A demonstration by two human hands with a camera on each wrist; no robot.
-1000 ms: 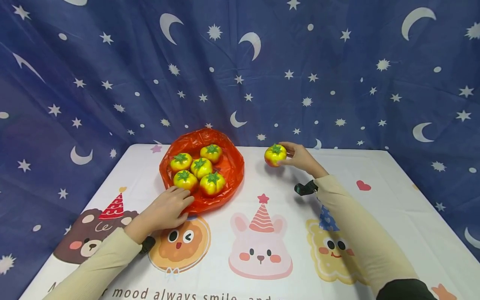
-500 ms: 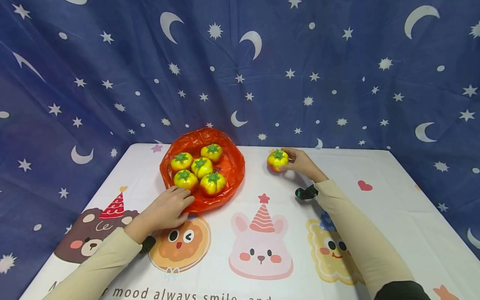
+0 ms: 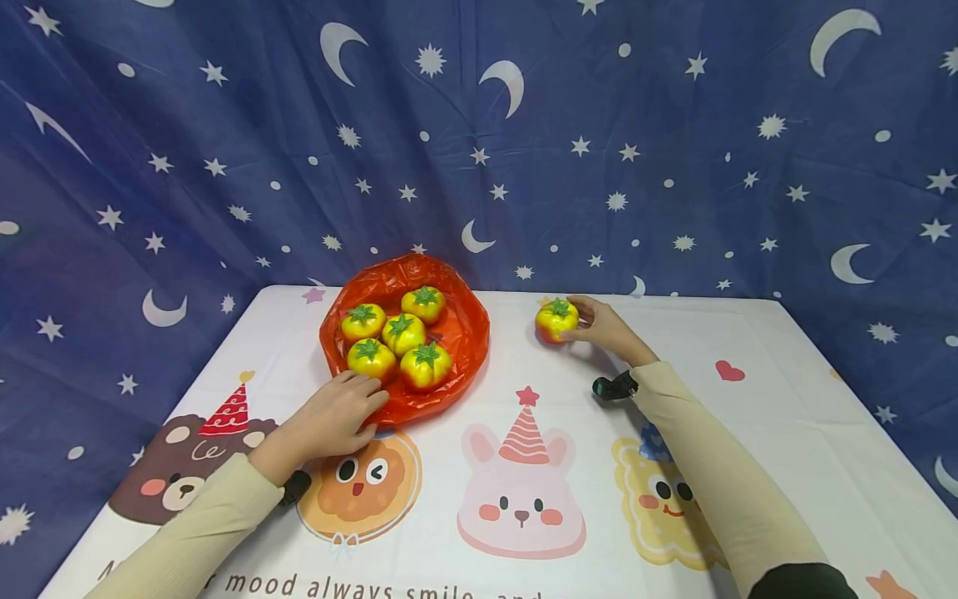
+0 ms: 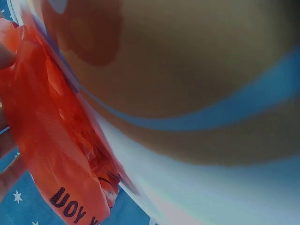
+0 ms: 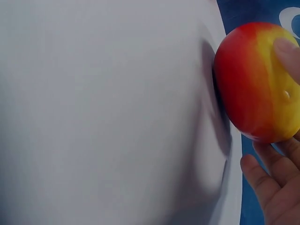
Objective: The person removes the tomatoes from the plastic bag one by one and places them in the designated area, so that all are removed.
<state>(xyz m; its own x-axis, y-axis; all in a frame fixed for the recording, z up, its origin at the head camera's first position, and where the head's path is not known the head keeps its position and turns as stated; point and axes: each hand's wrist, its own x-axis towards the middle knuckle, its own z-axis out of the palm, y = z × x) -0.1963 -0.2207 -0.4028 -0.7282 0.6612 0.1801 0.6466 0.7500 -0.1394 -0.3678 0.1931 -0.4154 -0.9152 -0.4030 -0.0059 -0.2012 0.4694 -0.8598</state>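
Five-lobed tops aside, several yellow-and-red tomatoes (image 3: 425, 367) with green star-shaped leaves look alike and glossy. They lie together in a red plastic bag (image 3: 470, 349) with its mouth spread wide. At the bag's near left rim, my left hand (image 3: 329, 420) holds the plastic; the left wrist view shows the bag's wall (image 4: 47, 126) between thumb and fingers. Near the table's far edge, my right hand (image 3: 608, 327) grips a single tomato (image 3: 555, 323). In the right wrist view that tomato (image 5: 253, 84) is close over the white cloth, thumb on one side and fingers on the other.
A white printed cloth (image 3: 524, 499) with cartoon figures covers the table. Behind it hangs a dark blue curtain (image 3: 479, 208) with moons and stars. A dark wrist camera (image 3: 614, 386) sticks out beneath the right wrist.
My right hand has moved slightly right and down with the tomato, mostly in the first half second. The left hand and the bag have stayed in place.
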